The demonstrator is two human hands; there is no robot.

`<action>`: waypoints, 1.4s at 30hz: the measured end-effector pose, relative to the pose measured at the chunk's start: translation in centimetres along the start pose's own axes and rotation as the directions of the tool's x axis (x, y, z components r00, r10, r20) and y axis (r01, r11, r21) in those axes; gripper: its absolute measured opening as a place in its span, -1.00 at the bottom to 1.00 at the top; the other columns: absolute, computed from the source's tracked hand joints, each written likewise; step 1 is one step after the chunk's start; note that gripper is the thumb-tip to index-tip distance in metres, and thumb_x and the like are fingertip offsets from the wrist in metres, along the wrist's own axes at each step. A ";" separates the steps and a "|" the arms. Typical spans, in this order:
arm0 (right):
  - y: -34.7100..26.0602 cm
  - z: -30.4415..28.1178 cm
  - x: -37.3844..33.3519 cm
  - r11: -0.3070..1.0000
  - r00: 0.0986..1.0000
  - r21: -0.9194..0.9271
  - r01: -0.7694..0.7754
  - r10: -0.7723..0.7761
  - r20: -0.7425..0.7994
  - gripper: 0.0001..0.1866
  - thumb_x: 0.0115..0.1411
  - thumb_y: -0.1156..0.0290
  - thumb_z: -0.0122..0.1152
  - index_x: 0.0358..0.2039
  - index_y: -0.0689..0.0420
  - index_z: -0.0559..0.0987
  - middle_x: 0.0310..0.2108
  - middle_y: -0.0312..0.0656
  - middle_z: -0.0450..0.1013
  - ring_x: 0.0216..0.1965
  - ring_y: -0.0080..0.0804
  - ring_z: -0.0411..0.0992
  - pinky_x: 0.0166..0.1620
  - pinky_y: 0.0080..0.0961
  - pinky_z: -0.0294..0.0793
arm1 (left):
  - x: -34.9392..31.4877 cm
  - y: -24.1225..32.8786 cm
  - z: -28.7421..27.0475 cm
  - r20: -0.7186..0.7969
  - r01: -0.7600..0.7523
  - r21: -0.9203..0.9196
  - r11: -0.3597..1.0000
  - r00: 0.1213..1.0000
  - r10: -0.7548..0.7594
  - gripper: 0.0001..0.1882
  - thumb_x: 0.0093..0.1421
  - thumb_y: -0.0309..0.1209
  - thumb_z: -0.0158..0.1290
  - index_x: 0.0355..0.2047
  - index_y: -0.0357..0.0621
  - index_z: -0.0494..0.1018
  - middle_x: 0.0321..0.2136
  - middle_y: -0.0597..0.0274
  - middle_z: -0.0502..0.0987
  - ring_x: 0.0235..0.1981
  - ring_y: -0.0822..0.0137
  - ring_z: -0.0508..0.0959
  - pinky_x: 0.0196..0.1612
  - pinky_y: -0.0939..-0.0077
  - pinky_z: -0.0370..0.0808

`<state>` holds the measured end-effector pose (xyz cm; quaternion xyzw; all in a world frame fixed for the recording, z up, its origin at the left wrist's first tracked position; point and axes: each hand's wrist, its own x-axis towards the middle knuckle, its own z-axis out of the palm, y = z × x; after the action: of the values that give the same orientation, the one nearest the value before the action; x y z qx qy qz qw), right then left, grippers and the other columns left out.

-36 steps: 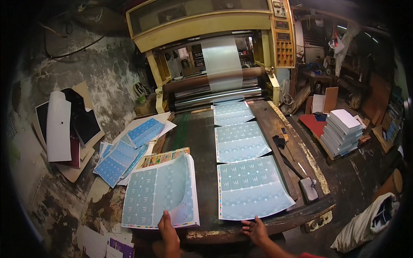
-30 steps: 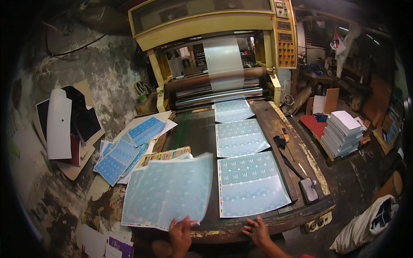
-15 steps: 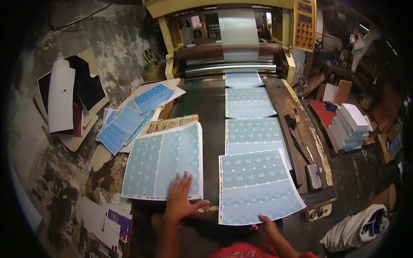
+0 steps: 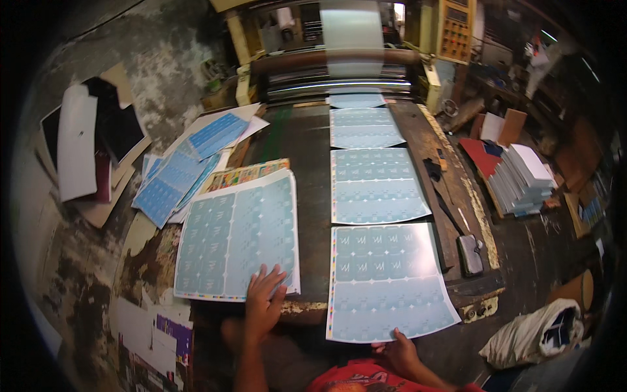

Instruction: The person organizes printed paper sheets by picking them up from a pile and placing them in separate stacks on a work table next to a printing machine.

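Two bare hands work at the near edge. The right hand has its grip closed in a pinch, thumb on top and fingers below, on the near edge of a pale blue-green, glossy printed sheet. Pinching only the margin probably spares the printed face and lets the sheet lie nearly flat, its near end reaching past the edge of the dark, worn surface.

The left hand grasps nothing: its grip is loose, fingers spread over the near right corner of a thick stack of matching printed sheets, perhaps to steady the top one. The stack sits left of the held sheet, apparently for easy reach.

Beyond the held sheet, similar sheets run in a line toward shiny metal rollers, likely lined up with the feed path below a wide translucent film. Farther left, bright blue printed sheets lie fanned in a loose heap.
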<state>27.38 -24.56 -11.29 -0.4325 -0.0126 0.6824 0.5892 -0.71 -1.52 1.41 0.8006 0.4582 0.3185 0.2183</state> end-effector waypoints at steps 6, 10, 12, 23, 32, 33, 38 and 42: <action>-1.2 0.8 3.7 0.990 0.980 0.060 0.131 -0.120 -0.161 -0.39 0.29 -0.11 -0.08 0.02 0.24 0.33 -0.41 -0.04 0.46 -0.43 -0.26 0.43 -0.18 -0.22 0.47 | 0.3 0.1 2.0 -0.104 0.058 0.045 0.997 0.993 -0.053 -0.69 0.27 -0.20 0.05 -0.06 -0.06 0.54 0.13 0.06 0.44 0.27 -0.13 0.26 0.30 -0.10 0.06; -0.7 -0.2 5.2 0.980 0.958 0.039 0.197 -0.184 -0.219 -0.46 0.29 -0.13 -0.08 0.00 0.07 0.33 -0.35 -0.14 0.52 -0.44 -0.35 0.44 -0.24 -0.23 0.49 | 0.3 0.6 1.8 -0.188 0.101 -0.046 0.994 0.976 -0.108 -0.67 0.30 -0.19 0.02 -0.05 -0.09 0.53 0.06 0.09 0.50 0.24 -0.11 0.31 0.29 -0.07 0.09; -0.9 0.0 5.0 0.973 0.953 0.017 0.229 -0.220 -0.206 -0.49 0.30 -0.13 -0.07 0.08 -0.06 0.28 -0.21 -0.18 0.53 -0.41 -0.37 0.46 -0.27 -0.26 0.50 | 0.1 -0.1 2.0 -0.224 0.141 -0.180 0.973 0.958 -0.180 -0.68 0.32 -0.19 0.02 -0.05 -0.08 0.53 0.02 0.14 0.54 0.23 -0.08 0.33 0.29 -0.02 0.11; -4.4 2.0 4.7 0.946 0.944 -0.064 0.317 -0.321 -0.072 -0.35 0.31 -0.07 -0.06 0.32 -0.05 0.17 -0.02 -0.23 0.45 -0.31 -0.44 0.44 -0.23 -0.36 0.49 | -2.3 3.3 1.4 0.070 -0.122 -0.208 0.970 0.988 0.139 -0.85 0.24 -0.23 0.11 -0.25 0.08 0.61 -0.10 0.35 0.61 0.20 0.18 0.41 0.30 -0.02 0.09; -4.6 0.7 3.9 0.965 0.969 -0.086 0.248 -0.246 0.028 -0.47 0.18 0.22 0.18 0.09 0.21 0.33 -0.10 -0.14 0.41 -0.20 -0.27 0.45 -0.24 -0.32 0.52 | -2.7 6.7 1.8 0.392 -0.393 -0.204 0.897 0.807 0.442 -0.58 0.06 0.06 0.20 -0.12 0.22 0.62 0.12 0.35 0.47 0.35 0.01 0.15 0.33 -0.31 -0.21; -4.4 0.4 3.4 0.977 0.980 -0.075 0.201 -0.200 0.024 -0.48 0.17 0.24 0.19 0.07 0.22 0.34 -0.11 -0.13 0.42 -0.24 -0.26 0.46 -0.28 -0.33 0.52 | -2.3 6.2 1.7 0.318 -0.368 -0.165 0.915 0.858 0.403 -0.54 0.03 0.07 0.22 -0.12 0.16 0.61 0.11 0.33 0.48 0.33 0.00 0.19 0.32 -0.30 -0.14; -2.0 -1.6 0.3 0.991 0.995 -0.131 -0.039 0.027 -0.091 -0.56 0.21 0.27 0.17 0.00 0.27 0.37 -0.30 -0.02 0.47 -0.37 -0.26 0.47 -0.33 -0.42 0.43 | -0.1 1.9 0.3 0.029 -0.247 0.137 0.959 0.969 0.246 -0.38 -0.13 0.03 0.34 -0.09 -0.02 0.57 0.09 0.21 0.50 0.25 -0.11 0.29 0.26 -0.21 0.10; 0.1 -1.9 -3.3 0.993 0.989 -0.030 -0.113 0.110 -0.098 -0.59 0.28 0.25 0.09 -0.04 0.33 0.36 -0.37 0.01 0.48 -0.35 -0.25 0.47 -0.25 -0.43 0.39 | 0.9 0.5 0.7 -0.008 -0.176 0.128 0.976 0.984 0.178 -0.40 -0.14 -0.08 0.38 -0.09 -0.08 0.56 0.02 0.16 0.54 0.19 -0.12 0.38 0.19 -0.09 0.24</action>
<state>28.23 -28.24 -10.58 -0.4755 0.0278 0.6922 0.5422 0.39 -0.97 1.53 0.8473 0.4066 0.3147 0.1333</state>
